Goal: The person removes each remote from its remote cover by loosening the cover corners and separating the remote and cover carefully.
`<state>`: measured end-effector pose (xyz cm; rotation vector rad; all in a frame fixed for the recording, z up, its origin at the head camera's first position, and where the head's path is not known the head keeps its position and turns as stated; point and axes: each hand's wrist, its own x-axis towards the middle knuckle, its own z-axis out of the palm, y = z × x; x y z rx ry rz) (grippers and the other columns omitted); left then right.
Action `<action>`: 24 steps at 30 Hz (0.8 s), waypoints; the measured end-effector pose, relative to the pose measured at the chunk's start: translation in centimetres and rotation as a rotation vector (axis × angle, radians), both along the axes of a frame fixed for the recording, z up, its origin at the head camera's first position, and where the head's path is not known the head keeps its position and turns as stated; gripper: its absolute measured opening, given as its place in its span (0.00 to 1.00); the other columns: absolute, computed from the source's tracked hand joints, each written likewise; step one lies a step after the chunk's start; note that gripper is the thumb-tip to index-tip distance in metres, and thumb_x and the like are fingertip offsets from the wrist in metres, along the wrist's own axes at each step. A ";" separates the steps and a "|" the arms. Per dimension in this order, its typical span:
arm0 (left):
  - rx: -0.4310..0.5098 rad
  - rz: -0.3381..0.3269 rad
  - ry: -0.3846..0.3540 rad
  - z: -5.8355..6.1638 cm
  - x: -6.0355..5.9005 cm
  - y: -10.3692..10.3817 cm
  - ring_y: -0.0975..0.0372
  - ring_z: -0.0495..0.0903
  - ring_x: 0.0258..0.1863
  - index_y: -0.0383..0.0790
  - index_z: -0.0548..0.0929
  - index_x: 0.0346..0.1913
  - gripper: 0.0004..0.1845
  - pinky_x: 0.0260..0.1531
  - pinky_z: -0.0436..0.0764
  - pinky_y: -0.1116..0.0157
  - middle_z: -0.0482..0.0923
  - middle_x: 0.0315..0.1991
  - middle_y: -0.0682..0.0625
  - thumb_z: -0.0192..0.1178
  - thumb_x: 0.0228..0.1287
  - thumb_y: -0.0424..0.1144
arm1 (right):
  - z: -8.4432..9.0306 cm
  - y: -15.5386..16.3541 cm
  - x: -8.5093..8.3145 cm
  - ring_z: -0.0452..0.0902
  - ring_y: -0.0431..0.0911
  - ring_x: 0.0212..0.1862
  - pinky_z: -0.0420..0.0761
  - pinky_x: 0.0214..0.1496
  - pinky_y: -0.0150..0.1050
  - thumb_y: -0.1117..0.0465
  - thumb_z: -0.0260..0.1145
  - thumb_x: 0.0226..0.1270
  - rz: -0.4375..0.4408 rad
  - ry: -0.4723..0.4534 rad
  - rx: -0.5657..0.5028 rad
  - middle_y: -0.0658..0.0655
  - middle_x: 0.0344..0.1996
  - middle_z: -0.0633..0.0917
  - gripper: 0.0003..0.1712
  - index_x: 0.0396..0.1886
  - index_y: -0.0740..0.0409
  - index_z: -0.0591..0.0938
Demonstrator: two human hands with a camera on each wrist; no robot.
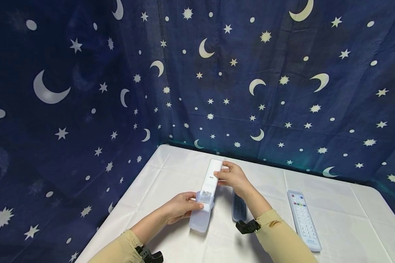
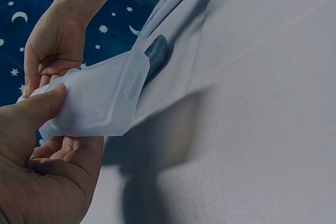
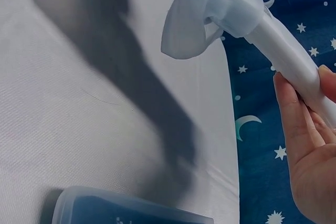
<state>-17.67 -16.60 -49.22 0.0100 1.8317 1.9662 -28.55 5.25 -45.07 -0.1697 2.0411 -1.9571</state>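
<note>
A white remote control (image 1: 212,176), its plain back showing with a small label, sits partly inside a translucent silicone cover (image 1: 200,220). My left hand (image 1: 181,207) pinches the cover, thumb on top near its folded-back mouth and fingers beneath. Higher up, my right hand (image 1: 232,176) grips the bare end of the remote between thumb and fingers. In the left wrist view the closed end of the cover (image 2: 105,98) points away from the left hand (image 2: 47,166). The right wrist view shows the cover's edge (image 3: 184,35) flared out loosely around the remote (image 3: 291,61).
A dark remote in a clear cover (image 1: 239,208) lies on the white table (image 1: 266,241), partly behind the right forearm. Farther right lies a white remote with several buttons (image 1: 304,221), also in a cover. A blue star-and-moon curtain (image 1: 230,91) hangs along the table's back and left edges.
</note>
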 end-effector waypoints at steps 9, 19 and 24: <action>0.001 -0.032 0.017 0.1 -0.4 -0.5 0.56 0.84 0.47 0.25 0.72 0.65 0.27 0.50 0.85 0.55 0.85 0.49 0.41 0.67 0.67 0.30 | 0.6 0.4 -0.2 0.87 0.49 0.37 0.88 0.43 0.48 0.71 0.70 0.65 -0.003 0.020 -0.023 0.69 0.47 0.84 0.37 0.71 0.72 0.65; 0.039 -0.052 0.012 0.3 -0.7 -0.8 0.54 0.85 0.48 0.29 0.71 0.67 0.28 0.50 0.85 0.52 0.86 0.47 0.41 0.66 0.66 0.26 | 1.3 1.4 -0.7 0.86 0.48 0.38 0.88 0.42 0.43 0.71 0.70 0.65 -0.087 0.017 -0.051 0.70 0.49 0.82 0.35 0.69 0.71 0.66; 0.052 -0.063 0.014 0.2 -0.5 -1.2 0.54 0.85 0.48 0.30 0.70 0.69 0.29 0.50 0.85 0.52 0.85 0.49 0.42 0.66 0.67 0.27 | 1.7 2.4 -1.0 0.86 0.46 0.37 0.88 0.43 0.42 0.71 0.69 0.67 -0.125 0.015 -0.108 0.65 0.45 0.85 0.36 0.70 0.72 0.64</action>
